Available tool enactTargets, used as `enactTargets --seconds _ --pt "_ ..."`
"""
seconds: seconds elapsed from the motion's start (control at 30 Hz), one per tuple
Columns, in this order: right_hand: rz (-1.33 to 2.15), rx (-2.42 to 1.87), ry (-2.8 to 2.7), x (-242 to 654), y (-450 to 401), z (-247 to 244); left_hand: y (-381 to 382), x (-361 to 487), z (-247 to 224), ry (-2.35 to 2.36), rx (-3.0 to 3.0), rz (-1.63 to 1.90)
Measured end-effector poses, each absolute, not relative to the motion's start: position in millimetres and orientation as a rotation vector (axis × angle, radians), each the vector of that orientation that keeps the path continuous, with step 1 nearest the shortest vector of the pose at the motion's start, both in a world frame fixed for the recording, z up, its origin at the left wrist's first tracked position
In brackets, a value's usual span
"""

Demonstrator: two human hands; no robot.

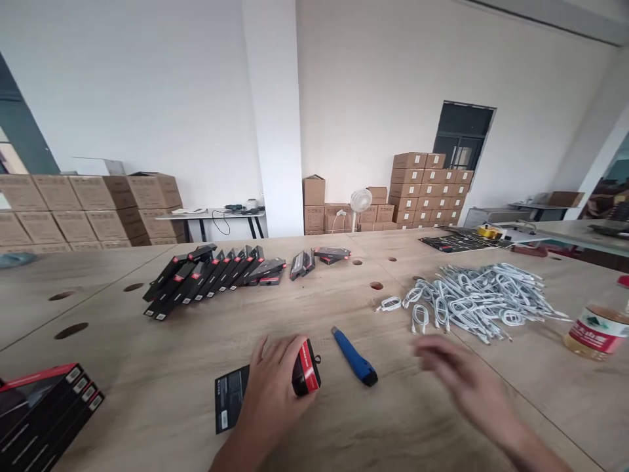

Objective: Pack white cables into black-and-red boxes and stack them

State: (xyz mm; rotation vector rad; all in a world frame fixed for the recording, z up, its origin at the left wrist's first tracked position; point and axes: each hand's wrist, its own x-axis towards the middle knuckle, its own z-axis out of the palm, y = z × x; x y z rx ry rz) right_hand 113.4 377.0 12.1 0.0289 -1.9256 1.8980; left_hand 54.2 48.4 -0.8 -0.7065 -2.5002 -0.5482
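Steady the box [309,368] with the left hand [272,373] clasped over it, clear of the knife [354,357]; the right hand [457,370], near the cables [474,301], is too blurred to tell.

– Noticed what finish on the tabletop [177,373]?
– Saw wood grain, smooth and matt.
– Found what on the held box [307,368]?
– Made out smooth printed card with a faint sheen.
– Spotted plastic anywhere?
– Did: matt on the cutter handle [354,357], smooth on the coiled cables [472,305], clear and glossy on the bottle [595,333]. Behind, saw dull cardboard on the stacked cartons [88,193].
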Motion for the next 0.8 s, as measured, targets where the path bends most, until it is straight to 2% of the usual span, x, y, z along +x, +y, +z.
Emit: enactTargets --seconds 0.1,0.23,0.47,0.8 --pt "2.000 0.586 -2.260 60 278 13 38 50 -2 -2.541 -0.691 -0.519" --pt "2.186 0.820 -2.241 27 206 2 28 49 -1 -2.549 -0.656 -0.508" --pt "2.460 0.837 -2.170 34 217 -21 35 53 4 -2.629 -0.715 -0.529" --pt "2.492 0.822 -2.157 36 217 -19 44 60 3 -2.573 -0.864 -0.512"
